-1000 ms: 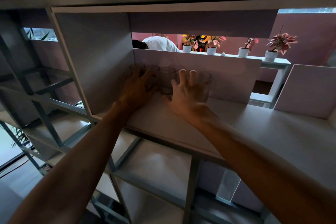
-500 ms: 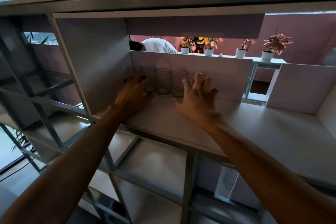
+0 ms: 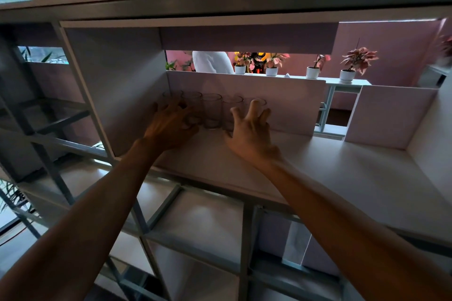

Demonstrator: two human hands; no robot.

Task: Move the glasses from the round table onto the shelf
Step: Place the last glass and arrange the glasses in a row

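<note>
- The glasses (image 3: 212,110), five clear tumblers, stand upright in a row at the back of the shelf (image 3: 330,168), close to its low rear panel (image 3: 293,102) and near the left side wall (image 3: 117,85).
- They sit close side by side; whether neighbours touch cannot be told.
- The left hand (image 3: 168,127) reaches over the two leftmost glasses, fingers curled around the front of them; its grip looks loosely closed on them, though real contact is hard to confirm.
- The right hand (image 3: 249,134) is at the right end of the row, fingers (image 3: 254,107) spread and raised in front of the last two glasses, its grip open with nothing held.
- Both forearms stretch up from the bottom of the view.
- Behind the shelf, small potted plants (image 3: 347,66) line a white ledge.
</note>
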